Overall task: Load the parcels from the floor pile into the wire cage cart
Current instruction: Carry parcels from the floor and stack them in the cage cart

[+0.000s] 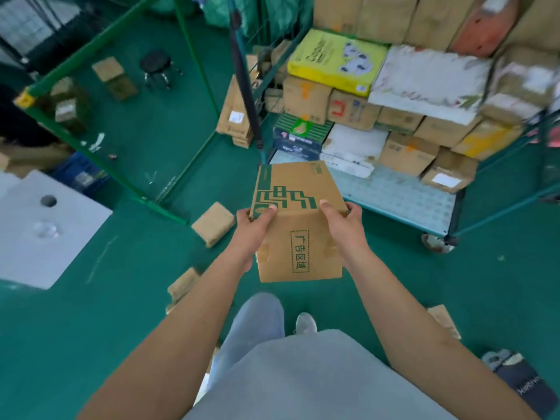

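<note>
I hold a brown cardboard box (298, 219) with green printed stripes and a dashed text panel in front of me, above the green floor. My left hand (253, 225) grips its left side with the thumb on top. My right hand (342, 221) grips its right side the same way. Just beyond the box stands the wire cage cart (403, 204) with a pale perforated deck. Several stacked parcels fill its back, among them a yellow box (333, 60) and a white one (424, 77). The deck's front strip is bare.
A second green wire cage (127, 116) stands to the left with small parcels in it. Loose parcels lie on the floor: (213, 224), (181, 284), (444, 319). A white board (39, 231) lies at the far left. A black stool (156, 66) stands behind.
</note>
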A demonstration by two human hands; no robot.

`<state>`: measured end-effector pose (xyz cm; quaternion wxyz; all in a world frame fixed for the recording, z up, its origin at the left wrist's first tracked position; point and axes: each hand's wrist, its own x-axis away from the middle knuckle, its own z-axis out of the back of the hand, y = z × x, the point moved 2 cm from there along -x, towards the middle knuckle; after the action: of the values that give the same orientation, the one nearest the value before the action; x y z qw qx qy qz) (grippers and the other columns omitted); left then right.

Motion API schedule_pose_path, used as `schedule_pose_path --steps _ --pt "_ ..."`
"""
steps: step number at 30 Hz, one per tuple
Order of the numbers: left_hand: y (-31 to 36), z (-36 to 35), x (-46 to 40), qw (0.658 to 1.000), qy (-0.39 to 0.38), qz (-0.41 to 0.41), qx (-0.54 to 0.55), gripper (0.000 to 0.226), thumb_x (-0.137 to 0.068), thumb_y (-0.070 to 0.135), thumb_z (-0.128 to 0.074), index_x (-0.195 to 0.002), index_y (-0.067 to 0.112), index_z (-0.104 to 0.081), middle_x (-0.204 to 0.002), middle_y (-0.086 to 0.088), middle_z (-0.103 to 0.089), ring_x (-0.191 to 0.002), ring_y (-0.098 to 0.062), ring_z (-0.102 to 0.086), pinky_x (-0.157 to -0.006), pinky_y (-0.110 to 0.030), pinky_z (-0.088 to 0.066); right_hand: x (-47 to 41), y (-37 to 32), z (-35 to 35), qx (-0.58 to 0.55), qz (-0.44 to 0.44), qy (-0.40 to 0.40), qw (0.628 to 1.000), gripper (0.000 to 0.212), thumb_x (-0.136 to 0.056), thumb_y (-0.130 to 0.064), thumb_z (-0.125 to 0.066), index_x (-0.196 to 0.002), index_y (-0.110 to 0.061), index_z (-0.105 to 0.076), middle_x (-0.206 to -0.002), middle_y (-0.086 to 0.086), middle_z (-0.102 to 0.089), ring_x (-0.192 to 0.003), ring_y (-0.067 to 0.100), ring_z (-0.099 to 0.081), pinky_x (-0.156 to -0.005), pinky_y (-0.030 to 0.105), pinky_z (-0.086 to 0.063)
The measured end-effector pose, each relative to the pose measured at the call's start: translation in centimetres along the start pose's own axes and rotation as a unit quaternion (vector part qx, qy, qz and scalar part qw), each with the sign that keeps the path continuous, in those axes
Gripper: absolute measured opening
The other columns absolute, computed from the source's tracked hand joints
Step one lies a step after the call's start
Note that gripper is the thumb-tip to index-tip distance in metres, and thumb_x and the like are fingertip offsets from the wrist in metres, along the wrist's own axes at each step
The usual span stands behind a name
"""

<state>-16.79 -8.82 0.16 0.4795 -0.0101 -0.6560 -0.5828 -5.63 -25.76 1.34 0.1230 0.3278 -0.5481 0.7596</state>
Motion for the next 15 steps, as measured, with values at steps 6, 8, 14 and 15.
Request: schedule_pose_path --steps 6,8,14,15 --pt "6.2 -4.6 -4.1 0.997 -0.049 -0.037 -0.037 0.059 -0.092 0.058 -0.065 -0.133 0.027 -0.037 -0.121 0.0 -0.06 -0.107 -0.016 -0.059 -0.082 -0.038 -0.046 -3.6 -4.3 3.1 -0.016 0.018 0.06 0.998 0.072 -0.091 -0.061 -0.062 -0.149 -0.028 -0.037 -0.135 -0.001 -0.056 -0.113 0.024 -0.06 -0.1 0.052 -0.051" --pt "8.3 -6.1 -6.2 0.996 -0.066 -0.041 -0.042 0.061 -0.093 0.058 -0.064 -0.138 0.028 -0.036 -0.123 0.002 -0.06 -0.105 -0.014 -0.058 -0.08 -0.036 -0.045 -5.2 -5.8 3.9 -0.027 0.015 0.073 0.997 0.072 -0.09 -0.063 -0.062 -0.148 -0.028 -0.038 -0.132 0.0 -0.057 -0.11 0.023 -0.061 -0.099 0.051 -0.052" --pt "14.4 -10.3 -13.4 0.99 -0.123 -0.032 -0.063 0.073 -0.093 0.059 -0.064 -0.146 0.022 -0.03 -0.129 -0.001 -0.056 -0.103 -0.016 -0.059 -0.072 -0.033 -0.047 -11.0 -10.2 4.8 -0.026 0.013 0.124 0.992 0.062 -0.096 -0.061 -0.057 -0.141 -0.021 -0.043 -0.121 -0.001 -0.06 -0.093 0.016 -0.059 -0.08 0.041 -0.046" --pt "15.6 -10.8 -14.7 0.989 -0.133 -0.026 -0.066 0.08 -0.091 0.062 -0.065 -0.15 0.023 -0.028 -0.135 -0.003 -0.054 -0.109 -0.021 -0.059 -0.082 -0.038 -0.052 -12.2 -11.3 4.8 -0.028 0.012 0.131 0.991 0.064 -0.096 -0.061 -0.058 -0.141 -0.02 -0.042 -0.122 0.0 -0.06 -0.093 0.017 -0.059 -0.08 0.041 -0.046"
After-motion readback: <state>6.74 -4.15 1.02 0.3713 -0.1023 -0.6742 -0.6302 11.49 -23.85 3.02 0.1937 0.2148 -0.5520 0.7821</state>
